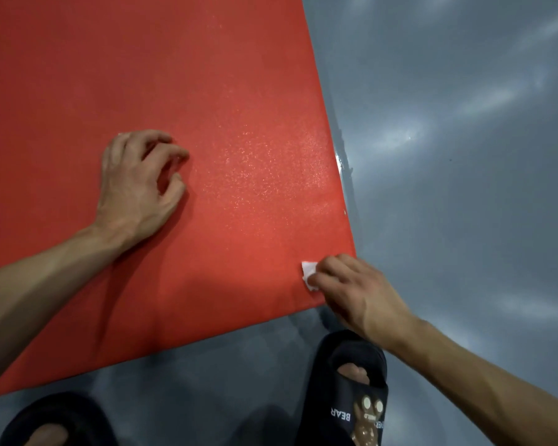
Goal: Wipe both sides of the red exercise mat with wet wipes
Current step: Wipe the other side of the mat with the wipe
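Mat: a red exercise mat lies flat on the grey floor, filling the space under and ahead of both hands; its near edge runs just in front of the person's feet and its right edge runs away past the right hand.
Left hand: the left hand rests on the mat well inside its edges, fingers curled with the tips on the red surface, holding nothing.
Right hand: the right hand sits at the mat's near right corner, fingers bent over a small white wet wipe and pressing it against the mat.
Wipe: only a folded corner of it shows, poking out to the left of the right hand's fingertips; the rest is covered by the fingers.
Surface: a patch of the mat between the two hands and ahead of the right hand glistens with fine speckles.
Floor: glossy grey, with pale streaked reflections to the right of the right hand.
Footwear: a black slipper with a bear figure and the word "BEAR" stands on the floor just behind the right hand, partly hidden by the wrist; a second black slipper sits below the left forearm, off the mat.
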Available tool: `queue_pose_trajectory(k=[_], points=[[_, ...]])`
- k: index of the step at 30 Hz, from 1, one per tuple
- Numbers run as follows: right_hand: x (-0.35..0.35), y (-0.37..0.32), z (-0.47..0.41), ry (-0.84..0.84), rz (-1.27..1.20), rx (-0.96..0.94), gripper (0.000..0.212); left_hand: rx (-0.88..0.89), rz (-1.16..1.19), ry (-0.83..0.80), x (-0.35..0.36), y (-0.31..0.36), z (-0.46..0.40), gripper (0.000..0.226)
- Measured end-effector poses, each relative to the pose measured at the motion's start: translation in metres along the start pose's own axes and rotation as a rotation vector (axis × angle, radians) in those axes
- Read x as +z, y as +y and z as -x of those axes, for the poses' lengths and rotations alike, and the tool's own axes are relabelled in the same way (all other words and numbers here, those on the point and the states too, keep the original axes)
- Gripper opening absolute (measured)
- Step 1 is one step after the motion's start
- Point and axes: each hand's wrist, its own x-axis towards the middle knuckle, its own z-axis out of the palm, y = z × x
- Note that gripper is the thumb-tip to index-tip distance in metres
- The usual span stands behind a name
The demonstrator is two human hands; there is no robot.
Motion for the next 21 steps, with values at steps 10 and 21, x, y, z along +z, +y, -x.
queue_pose_trajectory(k=[10, 21], points=[[-0.020, 0.034, -0.078, 0.152, 0.051, 0.074, 0.015, -0.003, -0.011, 0.064, 0.001, -0.013, -0.047, 0.033], [-0.040, 0.053, -0.146, 0.247, 0.079, 0.128, 0.016, -0.020, -0.014, 0.116, 0.009, -0.039, -0.087, 0.033]])
